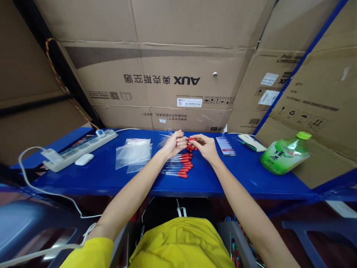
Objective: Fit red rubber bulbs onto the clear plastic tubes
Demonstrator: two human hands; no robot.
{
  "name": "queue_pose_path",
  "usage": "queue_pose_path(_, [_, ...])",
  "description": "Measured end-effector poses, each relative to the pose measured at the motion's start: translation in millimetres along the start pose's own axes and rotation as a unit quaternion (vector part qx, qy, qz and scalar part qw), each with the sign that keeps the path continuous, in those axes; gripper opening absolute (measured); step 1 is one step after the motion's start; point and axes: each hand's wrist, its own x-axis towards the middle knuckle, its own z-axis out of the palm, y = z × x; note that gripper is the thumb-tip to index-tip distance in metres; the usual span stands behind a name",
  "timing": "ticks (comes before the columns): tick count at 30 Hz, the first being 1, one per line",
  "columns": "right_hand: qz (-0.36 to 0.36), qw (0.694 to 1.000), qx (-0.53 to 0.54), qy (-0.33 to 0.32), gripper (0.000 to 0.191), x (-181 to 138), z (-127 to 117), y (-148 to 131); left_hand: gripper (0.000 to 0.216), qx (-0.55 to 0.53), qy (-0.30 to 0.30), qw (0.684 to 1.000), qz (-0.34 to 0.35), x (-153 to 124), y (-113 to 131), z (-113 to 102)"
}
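Note:
Several droppers with red rubber bulbs and thin clear stems lie in a row on the blue table, bulbs toward the right. Above that row, my left hand is closed with its fingers curled; clear thin stems show just to its left. My right hand pinches a red-bulbed dropper at its bulb, close to the left fingertips. More red bulbs sit just under the right fingers. What lies inside my left fist is mostly hidden.
Clear plastic bags lie left of the droppers. Farther left are a power strip and a white case. On the right are a phone, a green-handled screwdriver and a green tea bottle. Cardboard walls the back.

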Motion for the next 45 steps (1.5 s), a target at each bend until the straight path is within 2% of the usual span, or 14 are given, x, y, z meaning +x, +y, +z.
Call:
queue_pose_path(4, [-0.017, 1.0, -0.025, 0.007, 0.026, -1.9, 0.4, -3.9, 0.039, -0.01, 0.008, 1.0, -0.016, 1.2, -1.0, -1.3])
queue_pose_path(9, [-0.043, 0.998, -0.041, 0.006, 0.022, -5.4, 2.3, -9.0, 0.039, -0.001, -0.006, 1.0, 0.003, 2.6, -4.4, -1.3])
queue_pose_path(15, [-0.074, 0.991, -0.108, 0.006, 0.02, -6.3, 3.1, -7.9, 0.041, 0.02, 0.026, 0.999, 0.006, 1.3, -6.5, 2.0])
queue_pose_path(22, [-0.077, 0.989, -0.123, 0.01, 0.019, -5.1, 0.0, -7.0, 0.039, 0.03, 0.011, 0.999, 0.009, 0.7, -7.5, 0.8])
queue_pose_path(27, [-0.035, 0.997, -0.072, 0.02, 0.026, -3.0, 1.4, -7.9, 0.041, 0.069, -0.023, 0.996, 0.045, 0.3, -3.9, 1.9])
queue_pose_path(33, [0.044, 0.998, 0.036, 0.001, 0.037, -0.3, 3.6, -10.0, 0.045, 0.122, -0.027, 0.988, 0.089, -0.6, -0.5, 2.8])
queue_pose_path(37, [0.064, 0.996, 0.067, 0.006, 0.037, 1.0, 5.1, -11.1, 0.05, 0.137, -0.047, 0.985, 0.097, -1.8, -1.1, 3.8])
queue_pose_path(45, [0.078, 0.991, 0.104, 0.012, 0.035, -0.9, 9.1, -11.6, 0.057, 0.141, -0.03, 0.981, 0.128, -2.4, -8.5, 8.2])
